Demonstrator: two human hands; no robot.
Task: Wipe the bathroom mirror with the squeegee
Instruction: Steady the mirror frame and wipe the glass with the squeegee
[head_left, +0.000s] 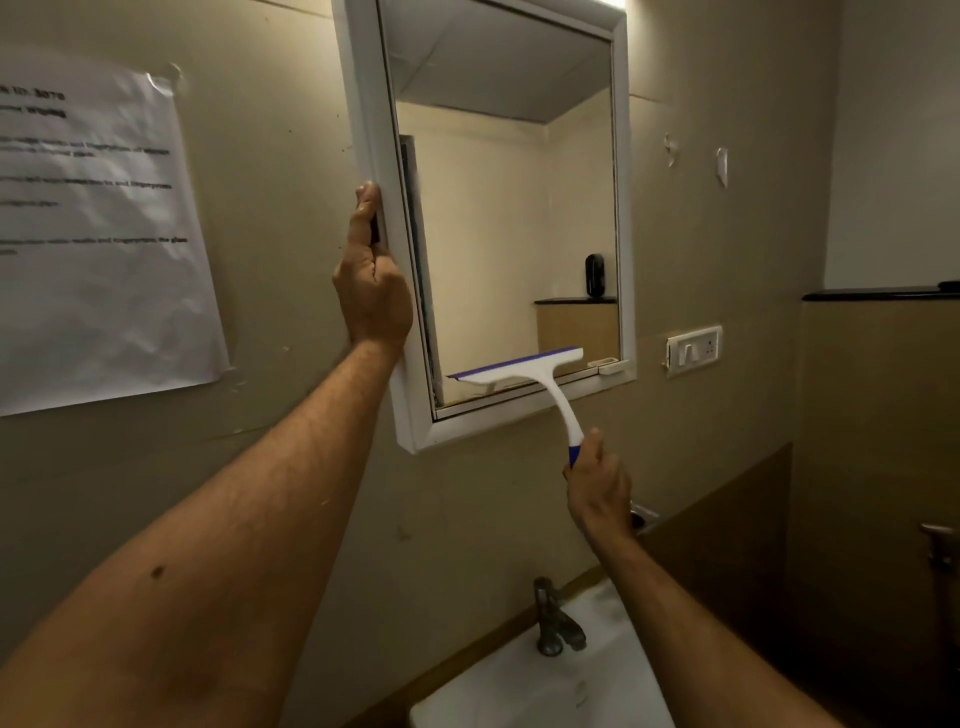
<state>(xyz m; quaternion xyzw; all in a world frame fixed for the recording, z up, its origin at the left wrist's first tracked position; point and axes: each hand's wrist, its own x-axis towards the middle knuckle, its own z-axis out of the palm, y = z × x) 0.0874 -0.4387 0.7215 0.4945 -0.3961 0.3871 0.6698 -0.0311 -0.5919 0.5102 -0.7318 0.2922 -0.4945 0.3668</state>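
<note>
A white-framed mirror hangs on the beige wall, its left side swung slightly out from the wall. My left hand grips the frame's left edge, fingers wrapped behind it. My right hand is closed on the blue end of the squeegee handle, below the frame's bottom rail. The squeegee is white with a purple blade. Its blade lies across the glass near the mirror's bottom edge, tilted up to the right.
A printed paper sheet is taped to the wall at left. A white sink with a metal tap sits below. A switch plate is right of the mirror, and a dark ledge runs farther right.
</note>
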